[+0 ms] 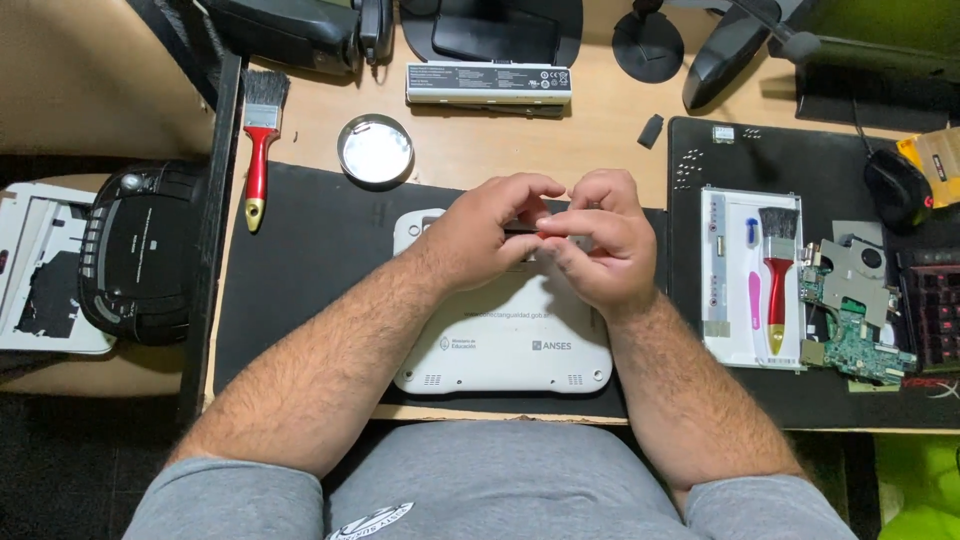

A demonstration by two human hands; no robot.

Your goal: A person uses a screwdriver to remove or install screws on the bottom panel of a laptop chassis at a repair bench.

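Observation:
A small white laptop lies bottom-up on a black mat in front of me. Both hands meet over its far edge. My left hand and my right hand pinch a small dark flat part between their fingertips, just above the laptop. Most of that part is hidden by my fingers.
A red-handled brush and a round metal lid lie at the back left, a laptop battery at the back. To the right, a white tray holds another brush; beside it lie a green circuit board and a mouse. A black radio stands left.

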